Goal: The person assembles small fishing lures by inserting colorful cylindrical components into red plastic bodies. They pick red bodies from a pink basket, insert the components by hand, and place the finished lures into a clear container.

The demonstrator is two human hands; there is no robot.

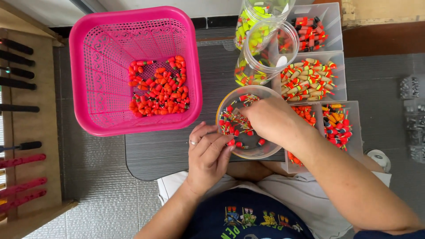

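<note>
Red-tipped small plastic fishing floats (234, 126) lay in a clear round plastic bowl (266, 150) before the person; they looked light, hard and slick, best pinched at the bulb. Left hand (208, 155) pinched one at the bowl's rim, right hand (268, 117) reached in, fingers curled among them, beside a pink plastic basket (88, 53).

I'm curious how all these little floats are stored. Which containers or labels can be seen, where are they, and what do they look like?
Basket: left, square, pink lattice.
Bowl: centre, round, clear, both hands in it.
Jars: top centre, two, clear, lying tipped, yellow-green floats.
Trays: right, clear, rectangular, compartments of orange-red floats.
Label: small white oval on the nearer jar.
</note>
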